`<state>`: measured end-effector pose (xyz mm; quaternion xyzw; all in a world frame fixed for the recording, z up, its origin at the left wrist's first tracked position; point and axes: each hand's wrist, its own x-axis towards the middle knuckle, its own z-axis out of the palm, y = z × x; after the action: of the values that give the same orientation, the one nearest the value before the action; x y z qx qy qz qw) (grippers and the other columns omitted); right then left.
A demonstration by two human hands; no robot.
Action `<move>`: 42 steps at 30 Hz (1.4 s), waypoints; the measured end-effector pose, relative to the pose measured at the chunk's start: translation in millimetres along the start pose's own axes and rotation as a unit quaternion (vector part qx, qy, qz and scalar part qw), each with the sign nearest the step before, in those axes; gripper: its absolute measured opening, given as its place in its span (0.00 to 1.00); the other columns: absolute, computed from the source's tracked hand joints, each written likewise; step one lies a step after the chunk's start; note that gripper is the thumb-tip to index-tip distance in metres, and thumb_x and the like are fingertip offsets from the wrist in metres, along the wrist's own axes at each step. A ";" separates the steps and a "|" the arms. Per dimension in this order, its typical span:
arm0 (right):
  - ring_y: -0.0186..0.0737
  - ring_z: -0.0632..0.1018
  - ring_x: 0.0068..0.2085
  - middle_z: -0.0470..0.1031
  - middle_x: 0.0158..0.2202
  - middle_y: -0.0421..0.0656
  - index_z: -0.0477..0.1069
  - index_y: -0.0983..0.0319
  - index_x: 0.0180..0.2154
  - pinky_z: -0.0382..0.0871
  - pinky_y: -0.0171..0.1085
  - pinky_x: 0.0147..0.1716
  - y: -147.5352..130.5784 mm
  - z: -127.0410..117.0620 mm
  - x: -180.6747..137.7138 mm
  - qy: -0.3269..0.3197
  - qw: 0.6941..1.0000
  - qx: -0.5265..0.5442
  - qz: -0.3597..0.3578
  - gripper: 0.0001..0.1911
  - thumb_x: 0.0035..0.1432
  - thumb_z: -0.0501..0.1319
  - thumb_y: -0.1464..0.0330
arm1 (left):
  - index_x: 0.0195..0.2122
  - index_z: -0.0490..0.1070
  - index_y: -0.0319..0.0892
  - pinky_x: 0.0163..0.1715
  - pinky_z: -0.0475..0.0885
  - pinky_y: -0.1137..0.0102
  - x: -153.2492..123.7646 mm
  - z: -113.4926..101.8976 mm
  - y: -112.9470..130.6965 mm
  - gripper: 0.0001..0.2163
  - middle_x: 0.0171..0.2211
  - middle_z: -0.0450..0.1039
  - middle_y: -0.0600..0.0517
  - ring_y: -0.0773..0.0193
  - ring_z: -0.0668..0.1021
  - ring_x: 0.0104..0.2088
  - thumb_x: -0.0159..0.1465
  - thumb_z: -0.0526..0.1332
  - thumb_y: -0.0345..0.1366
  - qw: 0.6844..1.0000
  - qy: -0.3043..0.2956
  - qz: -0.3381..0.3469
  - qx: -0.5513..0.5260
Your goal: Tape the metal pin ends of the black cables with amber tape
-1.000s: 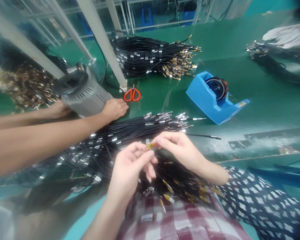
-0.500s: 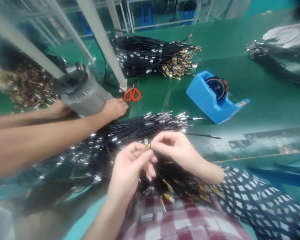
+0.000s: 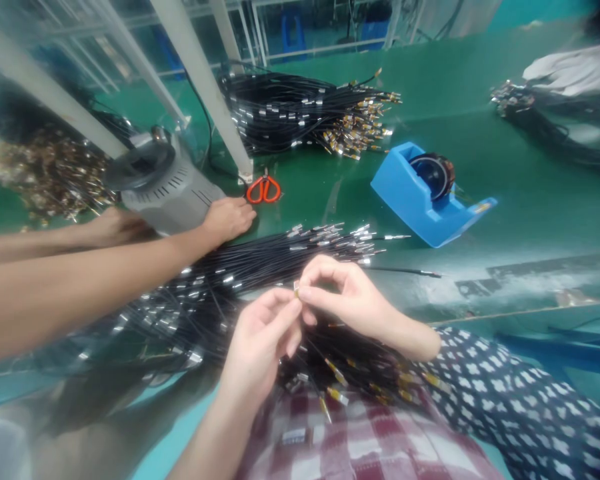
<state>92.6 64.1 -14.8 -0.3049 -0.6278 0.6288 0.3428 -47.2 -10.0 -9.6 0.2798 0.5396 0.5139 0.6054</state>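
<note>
My left hand [image 3: 266, 343] and my right hand [image 3: 350, 297] meet above a black cable bundle in my lap. The fingertips of both are pinched round one small cable end [image 3: 297, 288], with a bit of white and yellow showing between them. Most of that cable end is hidden by the fingers. Below my hands, cables with yellow-taped ends [image 3: 336, 395] lie over a checked red-and-white cloth. Just beyond my hands, a bundle of black cables with bare metal ends [image 3: 330, 241] rests on the green table.
A blue tape dispenser [image 3: 405, 193] stands to the right. Orange-handled scissors [image 3: 263, 189] lie by a white post [image 3: 205, 80]. At left, a co-worker's arms [image 3: 130, 267] reach to a grey machine [image 3: 175, 193]. Another cable bundle [image 3: 285, 110] lies further back.
My right hand has shifted slightly left, its fingertips now covering most of the white and yellow piece that showed before. My left fingers have closed in beside them.
</note>
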 end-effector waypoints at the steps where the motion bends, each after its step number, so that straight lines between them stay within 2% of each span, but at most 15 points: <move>1: 0.37 0.74 0.34 0.72 0.30 0.41 0.72 0.62 0.27 0.67 0.40 0.41 -0.7 0.6 -0.5 0.008 1.000 -0.016 -0.017 0.07 0.57 0.64 0.69 | 0.32 0.71 0.38 0.14 0.53 0.79 -0.5 0.5 -0.2 0.08 0.23 0.75 0.53 0.78 0.64 0.13 0.58 0.68 0.36 1.000 0.010 0.003 0.006; 5: 0.36 0.73 0.36 0.72 0.31 0.41 0.72 0.62 0.26 0.66 0.39 0.42 -6.9 1.0 -3.3 0.029 0.998 -0.040 -0.039 0.06 0.55 0.65 0.71 | 0.27 0.71 0.38 0.13 0.51 0.79 -3.5 0.6 0.9 0.08 0.22 0.75 0.52 0.78 0.63 0.12 0.56 0.69 0.33 0.998 0.030 0.029 0.039; 11: 0.33 0.73 0.28 0.74 0.29 0.39 0.76 0.63 0.30 0.66 0.35 0.32 0.8 -5.6 3.2 -0.071 0.976 0.156 0.134 0.10 0.48 0.71 0.64 | 0.28 0.75 0.37 0.13 0.52 0.79 -2.0 -7.8 2.2 0.06 0.23 0.77 0.49 0.78 0.65 0.11 0.59 0.66 0.35 0.998 -0.051 0.012 0.029; 16: 0.31 0.75 0.34 0.74 0.32 0.38 0.76 0.64 0.27 0.67 0.32 0.39 10.5 -6.7 13.3 -0.118 0.971 0.192 0.086 0.06 0.51 0.70 0.68 | 0.26 0.75 0.38 0.13 0.48 0.80 6.6 -19.0 5.3 0.10 0.19 0.73 0.51 0.79 0.59 0.11 0.57 0.68 0.40 0.990 -0.128 -0.056 -0.030; 19: 0.32 0.76 0.37 0.78 0.35 0.41 0.77 0.63 0.32 0.69 0.34 0.42 9.8 -16.2 15.4 -0.066 0.987 0.139 0.051 0.06 0.56 0.66 0.66 | 0.25 0.75 0.39 0.14 0.49 0.79 2.2 -19.5 12.6 0.10 0.18 0.71 0.53 0.78 0.58 0.12 0.59 0.67 0.40 0.987 -0.148 -0.056 -0.006; 21: 0.35 0.77 0.38 0.79 0.38 0.42 0.77 0.63 0.35 0.70 0.36 0.43 8.6 -30.3 14.1 0.002 0.997 0.074 0.029 0.08 0.58 0.64 0.64 | 0.25 0.77 0.41 0.16 0.56 0.77 -6.1 -15.5 16.7 0.08 0.23 0.74 0.50 0.74 0.64 0.15 0.60 0.66 0.38 0.977 -0.183 -0.033 0.104; 23: 0.39 0.78 0.40 0.80 0.39 0.45 0.77 0.63 0.36 0.70 0.39 0.43 8.2 -48.8 11.0 0.065 0.997 -0.038 0.010 0.09 0.58 0.64 0.64 | 0.29 0.80 0.43 0.22 0.65 0.73 -14.2 -10.7 17.5 0.05 0.31 0.77 0.47 0.68 0.71 0.22 0.60 0.65 0.36 0.940 -0.221 0.017 0.260; 25: 0.41 0.78 0.39 0.79 0.39 0.47 0.77 0.64 0.38 0.70 0.42 0.42 9.3 -67.1 7.3 0.112 0.976 -0.188 -0.006 0.09 0.60 0.62 0.66 | 0.34 0.81 0.46 0.29 0.69 0.71 -17.2 -8.5 14.5 0.05 0.38 0.77 0.48 0.64 0.75 0.29 0.62 0.63 0.35 0.907 -0.207 0.084 0.356; 28: 0.47 0.76 0.43 0.78 0.43 0.50 0.76 0.65 0.44 0.69 0.46 0.45 14.2 -86.0 3.8 0.144 0.896 -0.418 -0.041 0.10 0.60 0.61 0.70 | 0.38 0.78 0.46 0.38 0.71 0.68 -7.1 -12.7 5.6 0.06 0.39 0.77 0.48 0.59 0.77 0.37 0.65 0.60 0.34 0.872 -0.094 0.213 0.431; 30: 0.49 0.74 0.46 0.77 0.45 0.51 0.75 0.65 0.47 0.68 0.48 0.47 18.7 -92.2 4.2 0.134 0.845 -0.515 -0.057 0.13 0.60 0.62 0.72 | 0.38 0.76 0.44 0.42 0.70 0.65 6.9 -18.5 0.9 0.06 0.39 0.76 0.47 0.56 0.77 0.40 0.66 0.59 0.33 0.822 -0.027 0.302 0.482; 34: 0.48 0.74 0.42 0.78 0.38 0.47 0.77 0.63 0.39 0.68 0.47 0.44 21.8 -99.0 7.9 0.106 0.810 -0.573 -0.073 0.06 0.60 0.63 0.70 | 0.41 0.74 0.39 0.47 0.69 0.58 35.1 -25.2 1.4 0.07 0.41 0.74 0.43 0.52 0.75 0.44 0.66 0.58 0.31 0.707 0.034 0.418 0.569; 36: 0.47 0.74 0.41 0.78 0.37 0.46 0.78 0.62 0.35 0.67 0.47 0.44 17.3 -102.2 8.7 0.111 0.811 -0.565 -0.104 0.04 0.60 0.63 0.69 | 0.45 0.73 0.37 0.49 0.69 0.56 44.4 -21.6 5.4 0.09 0.44 0.73 0.40 0.49 0.73 0.47 0.66 0.57 0.31 0.674 0.043 0.440 0.592; 38: 0.45 0.75 0.42 0.78 0.39 0.46 0.77 0.62 0.34 0.68 0.46 0.45 9.2 -104.7 8.5 0.110 0.830 -0.530 -0.133 0.03 0.59 0.64 0.71 | 0.49 0.72 0.35 0.52 0.68 0.54 50.9 -13.2 9.4 0.12 0.48 0.72 0.38 0.48 0.72 0.51 0.66 0.57 0.30 0.668 0.037 0.441 0.599; 40: 0.43 0.77 0.41 0.79 0.39 0.45 0.77 0.63 0.35 0.69 0.44 0.44 -0.1 -105.9 7.9 0.103 0.867 -0.468 -0.138 0.02 0.58 0.64 0.73 | 0.51 0.71 0.35 0.54 0.65 0.50 56.5 -2.9 12.1 0.14 0.52 0.72 0.37 0.45 0.71 0.54 0.65 0.58 0.30 0.693 0.022 0.418 0.587; 42: 0.41 0.78 0.39 0.80 0.37 0.44 0.77 0.62 0.35 0.71 0.42 0.42 -7.6 -106.0 7.4 0.095 0.913 -0.382 -0.109 0.03 0.58 0.64 0.73 | 0.51 0.72 0.37 0.55 0.63 0.47 62.3 5.9 12.8 0.15 0.52 0.73 0.38 0.43 0.71 0.54 0.63 0.60 0.30 0.747 -0.001 0.376 0.548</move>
<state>175.0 131.6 -9.5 -0.4007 -0.8136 0.2681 0.3250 -52.6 52.9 -19.5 0.7445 0.5788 0.3153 0.1065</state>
